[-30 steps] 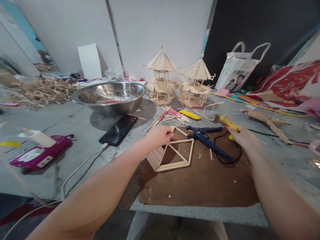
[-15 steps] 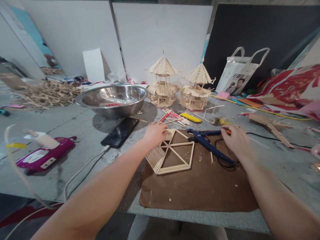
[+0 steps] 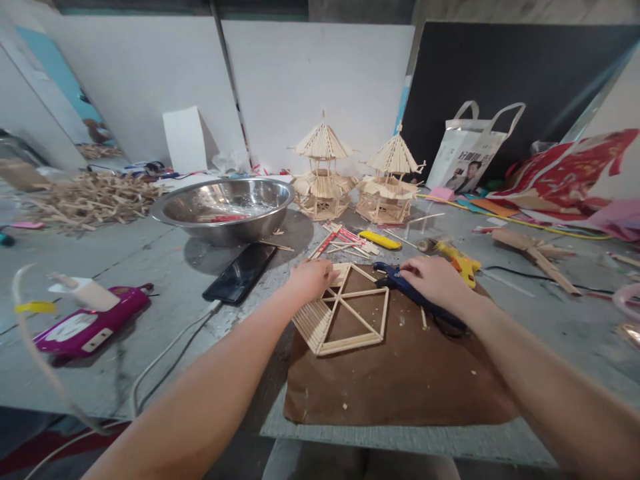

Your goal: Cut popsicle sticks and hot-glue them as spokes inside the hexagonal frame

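A hexagonal frame of thin wooden sticks (image 3: pixel 353 337), with spokes and partly filled by side-by-side sticks, lies on a brown board (image 3: pixel 400 393). My left hand (image 3: pixel 313 277) has its fingers curled on the frame's upper left edge, hiding that part. To the right, my right hand (image 3: pixel 435 277) closes over a blue hand cutter (image 3: pixel 393 275), covering its middle. A yellow glue gun (image 3: pixel 460 262) lies on the table just beyond my right hand, with nobody holding it.
Two stick pagodas (image 3: pixel 324 183) stand behind. A steel basin (image 3: pixel 225 230), a phone on a cable (image 3: pixel 240 273) and a purple power strip (image 3: pixel 95 323) are to the left. Loose sticks (image 3: pixel 345 240) and a yellow utility knife (image 3: pixel 380 240) lie ahead.
My right hand has left the glue gun and moved left onto the blue cutter. My left hand stays on the frame. The view has tilted up slightly.
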Motion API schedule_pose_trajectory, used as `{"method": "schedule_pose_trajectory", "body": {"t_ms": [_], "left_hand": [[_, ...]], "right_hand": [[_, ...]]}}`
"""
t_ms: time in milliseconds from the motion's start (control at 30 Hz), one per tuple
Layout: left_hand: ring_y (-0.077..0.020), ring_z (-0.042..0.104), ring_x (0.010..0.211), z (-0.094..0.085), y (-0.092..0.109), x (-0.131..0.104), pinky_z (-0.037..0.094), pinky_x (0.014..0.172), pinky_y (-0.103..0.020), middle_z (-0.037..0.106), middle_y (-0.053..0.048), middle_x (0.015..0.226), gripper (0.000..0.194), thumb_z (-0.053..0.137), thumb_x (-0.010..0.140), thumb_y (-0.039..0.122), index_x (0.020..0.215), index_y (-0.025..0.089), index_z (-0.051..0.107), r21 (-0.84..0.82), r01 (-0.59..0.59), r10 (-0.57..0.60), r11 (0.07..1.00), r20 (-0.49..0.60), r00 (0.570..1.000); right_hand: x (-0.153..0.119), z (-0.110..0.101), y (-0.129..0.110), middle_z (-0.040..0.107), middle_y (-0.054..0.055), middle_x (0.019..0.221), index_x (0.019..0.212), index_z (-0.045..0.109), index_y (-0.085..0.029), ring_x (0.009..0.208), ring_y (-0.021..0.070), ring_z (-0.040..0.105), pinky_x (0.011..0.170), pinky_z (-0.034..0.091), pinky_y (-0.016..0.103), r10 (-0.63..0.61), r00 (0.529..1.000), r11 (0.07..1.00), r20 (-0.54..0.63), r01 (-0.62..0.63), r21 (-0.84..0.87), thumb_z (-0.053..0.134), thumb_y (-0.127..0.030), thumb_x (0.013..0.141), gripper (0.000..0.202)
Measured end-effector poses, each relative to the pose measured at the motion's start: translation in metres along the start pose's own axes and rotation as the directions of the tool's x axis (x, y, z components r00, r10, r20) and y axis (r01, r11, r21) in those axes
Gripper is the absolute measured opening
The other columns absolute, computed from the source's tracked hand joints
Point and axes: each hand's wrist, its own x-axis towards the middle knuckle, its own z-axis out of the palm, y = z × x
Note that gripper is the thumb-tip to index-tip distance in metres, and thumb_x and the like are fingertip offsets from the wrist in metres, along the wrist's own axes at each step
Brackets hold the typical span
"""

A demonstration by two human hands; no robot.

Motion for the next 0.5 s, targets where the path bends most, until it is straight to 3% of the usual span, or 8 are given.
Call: {"method": "schedule_pose_trajectory", "body": {"t_ms": [67, 133, 500], "left_hand": [[-0.019, 0.051, 0.09, 0.0, 0.0, -0.001, 0.038, 0.075, -0.03, 0.058, -0.007, 0.091, 0.032, 0.035, 0.078, 0.044, 0.081, 0.02, 0.056, -0.009, -0.004, 0.004, 1.0, -0.013, 1.0], [-0.0189, 0.052, 0.089, -0.001, 0.001, -0.001, 0.038, 0.075, -0.029, 0.058, -0.007, 0.09, 0.031, 0.036, 0.078, 0.043, 0.082, 0.02, 0.055, -0.011, 0.001, -0.002, 1.0, -0.02, 1.0], [-0.0211, 0.051, 0.09, 0.003, -0.002, 0.002, 0.039, 0.076, -0.033, 0.056, -0.01, 0.095, 0.034, 0.034, 0.077, 0.043, 0.087, 0.019, 0.055, 0.059, 0.023, -0.02, 0.998, -0.05, 0.999]], "right_hand": [[0.011, -0.005, -0.008, 0.064, 0.002, 0.085, 0.085, 0.061, -0.023, 0.076, 0.0162, 0.056, 0.065, 0.037, 0.025, -0.042, 0.996, 0.997, 0.081, 0.047, -0.062, 0.038, -0.03, 0.076, 0.026], [0.025, -0.004, -0.015, 0.064, 0.003, 0.087, 0.086, 0.061, -0.023, 0.078, 0.0171, 0.056, 0.064, 0.037, 0.025, -0.041, 0.995, 0.995, 0.086, 0.048, -0.085, 0.038, -0.028, 0.076, 0.025], [0.106, 0.035, -0.038, 0.058, 0.011, 0.097, 0.094, 0.057, -0.015, 0.09, 0.0203, 0.052, 0.071, 0.039, 0.03, 0.035, 0.995, 0.989, 0.096, -0.021, -0.143, 0.036, -0.022, 0.081, 0.026]]}}
